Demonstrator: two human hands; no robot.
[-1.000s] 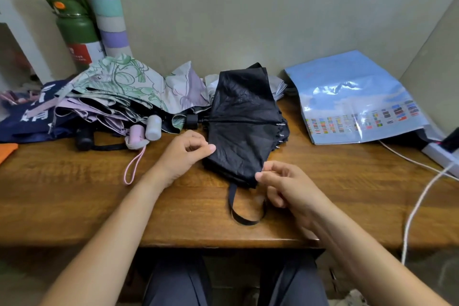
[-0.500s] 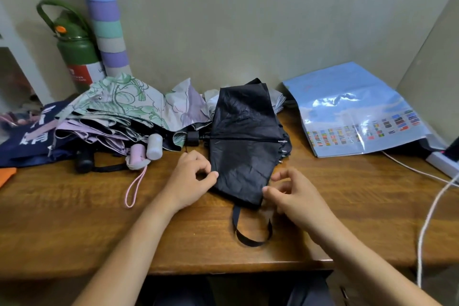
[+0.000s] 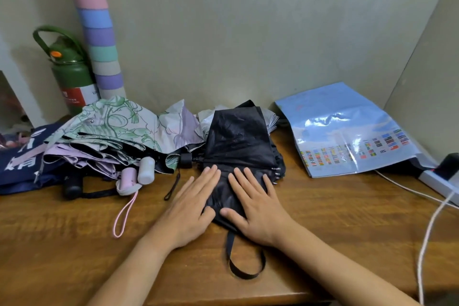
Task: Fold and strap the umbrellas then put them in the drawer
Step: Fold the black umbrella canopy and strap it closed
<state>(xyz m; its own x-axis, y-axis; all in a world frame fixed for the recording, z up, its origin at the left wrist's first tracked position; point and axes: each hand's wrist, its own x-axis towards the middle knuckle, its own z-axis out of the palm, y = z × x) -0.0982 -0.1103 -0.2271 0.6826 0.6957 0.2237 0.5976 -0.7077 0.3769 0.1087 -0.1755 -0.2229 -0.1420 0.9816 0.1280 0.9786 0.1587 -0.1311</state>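
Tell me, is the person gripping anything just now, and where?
Nothing is gripped. The left hand and right hand lie flat, fingers straight, pressing the near part of the black umbrella canopy.

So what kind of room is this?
Probably a desk corner at home, maybe a bedroom or study. There is a wooden desk against a wall, a green water bottle, and a power strip with cables.

Little is legible. At the desk's back left corner, the green bottle (image 3: pixel 72 74) carries a red-and-white label with small white print too blurred to read. The navy fabric (image 3: pixel 17 159) at the left edge shows large white characters, partly hidden, unreadable. The blue plastic sheet (image 3: pixel 347 131) at the back right has rows of small flag emblems, no legible words.
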